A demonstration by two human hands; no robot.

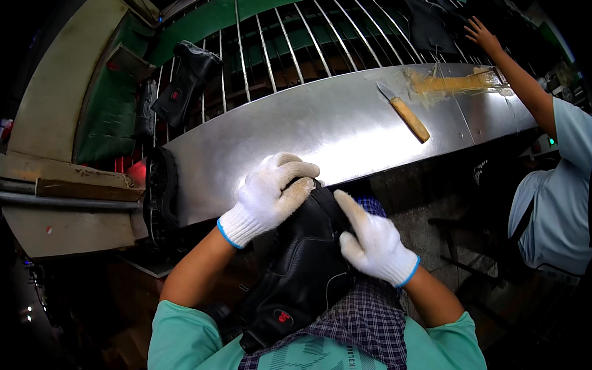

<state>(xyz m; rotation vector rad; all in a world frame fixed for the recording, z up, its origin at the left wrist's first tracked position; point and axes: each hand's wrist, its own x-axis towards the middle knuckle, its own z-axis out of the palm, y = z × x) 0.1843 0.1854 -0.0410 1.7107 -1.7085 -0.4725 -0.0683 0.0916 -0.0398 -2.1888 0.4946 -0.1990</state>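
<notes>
A black leather boot [300, 250] with a small red mark lies slanted across my lap, its shaft toward me and its toe up at the table edge. My left hand [273, 194], in a white knit glove with a blue cuff, grips the toe end between thumb and fingers. On the boot's other side is my right hand [375, 243], gloved the same way. Its index finger stretches along the toe, and the thumb and other fingers hold the boot's side. Whatever lies under the fingertips at the toe is hidden.
A wooden-handled knife [408, 118] lies on the metal table [245, 134]. A black sole [160, 193] stands at its left end. Beyond, another black boot [187, 83] rests on a rack of metal rods [300, 51]. At right, a co-worker's arm [524, 79] reaches over the rack.
</notes>
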